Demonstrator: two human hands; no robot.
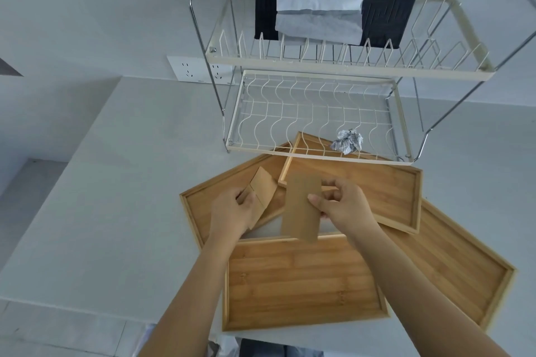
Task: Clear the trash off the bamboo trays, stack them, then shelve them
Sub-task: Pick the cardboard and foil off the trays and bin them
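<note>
Nearest tray: empty, at the worktop's near edge, under my forearms.
Left hand: clenched on a folded cardboard scrap, over the left tray.
Right hand: pinching a flat cardboard strip, long axis running away from me.
Remaining trash: crumpled paper ball on the far tray, beneath the rack's lower shelf, ahead and right of my grip; right hand nearer.
Right tray: bare, angled toward the right edge.
Writing: none readable; wall socket unmarked.
</note>
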